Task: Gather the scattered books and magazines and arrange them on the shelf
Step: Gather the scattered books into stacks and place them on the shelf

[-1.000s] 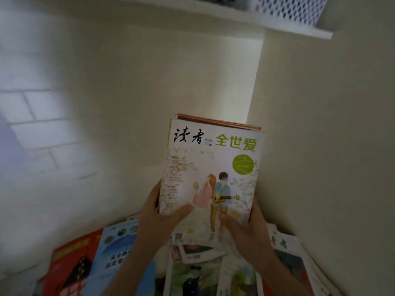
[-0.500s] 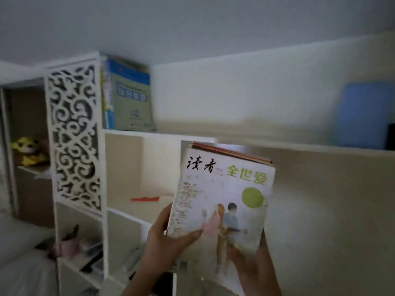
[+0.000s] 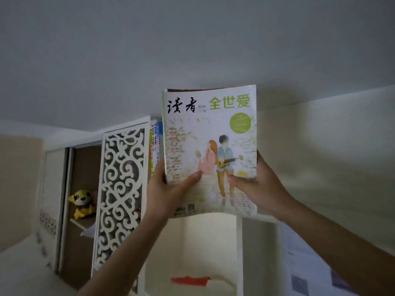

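Now that the stack of magazines (image 3: 210,150), gripped by the left hand (image 3: 168,190) and right hand (image 3: 259,186), has been raised from the pile to the shelf (image 3: 263,217) top beside the standing books (image 3: 155,144), placement is judged imminent.

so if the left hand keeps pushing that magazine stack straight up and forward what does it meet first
Probably the upright books on top of the shelf unit: they stand right beside the left hand, just past the magazine stack it grips. Depth is unclear, so the hand may pass in front of them.
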Demonstrator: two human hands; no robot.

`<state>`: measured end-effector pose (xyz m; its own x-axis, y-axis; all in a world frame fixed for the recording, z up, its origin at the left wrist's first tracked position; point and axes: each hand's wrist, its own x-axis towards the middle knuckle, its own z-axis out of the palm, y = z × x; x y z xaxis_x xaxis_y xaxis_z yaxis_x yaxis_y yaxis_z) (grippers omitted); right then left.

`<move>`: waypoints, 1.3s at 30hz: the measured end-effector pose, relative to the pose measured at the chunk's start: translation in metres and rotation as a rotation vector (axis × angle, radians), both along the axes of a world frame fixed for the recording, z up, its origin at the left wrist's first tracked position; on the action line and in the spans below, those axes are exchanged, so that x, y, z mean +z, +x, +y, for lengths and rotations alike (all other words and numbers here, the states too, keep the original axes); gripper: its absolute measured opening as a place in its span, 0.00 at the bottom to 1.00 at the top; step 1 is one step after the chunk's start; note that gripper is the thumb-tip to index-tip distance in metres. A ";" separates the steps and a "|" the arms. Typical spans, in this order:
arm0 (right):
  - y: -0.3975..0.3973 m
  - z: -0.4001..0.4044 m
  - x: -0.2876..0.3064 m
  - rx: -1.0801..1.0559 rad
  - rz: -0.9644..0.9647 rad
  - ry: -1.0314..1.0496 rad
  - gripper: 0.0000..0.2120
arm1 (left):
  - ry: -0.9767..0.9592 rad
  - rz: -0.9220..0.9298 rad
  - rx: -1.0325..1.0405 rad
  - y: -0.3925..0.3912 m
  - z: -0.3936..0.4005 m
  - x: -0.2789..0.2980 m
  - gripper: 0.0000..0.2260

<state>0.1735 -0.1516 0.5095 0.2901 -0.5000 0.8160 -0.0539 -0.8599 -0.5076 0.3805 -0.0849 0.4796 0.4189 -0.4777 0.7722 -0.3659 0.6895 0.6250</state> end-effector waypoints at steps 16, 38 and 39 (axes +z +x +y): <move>0.142 -0.223 0.047 0.138 0.282 0.350 0.27 | 0.292 -0.036 0.230 0.125 -0.162 0.019 0.30; 0.160 -0.277 0.026 -0.291 0.465 0.014 0.49 | 0.223 -0.636 0.615 0.132 -0.163 -0.029 0.38; 0.161 -0.274 0.025 -0.442 0.547 0.002 0.53 | 0.227 -0.645 0.642 0.133 -0.164 -0.032 0.37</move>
<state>0.3349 -0.4257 0.5346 0.4279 -0.6667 0.6102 -0.6461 -0.6978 -0.3094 0.5134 -0.2485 0.4476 0.1781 -0.4716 0.8636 -0.9568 0.1221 0.2640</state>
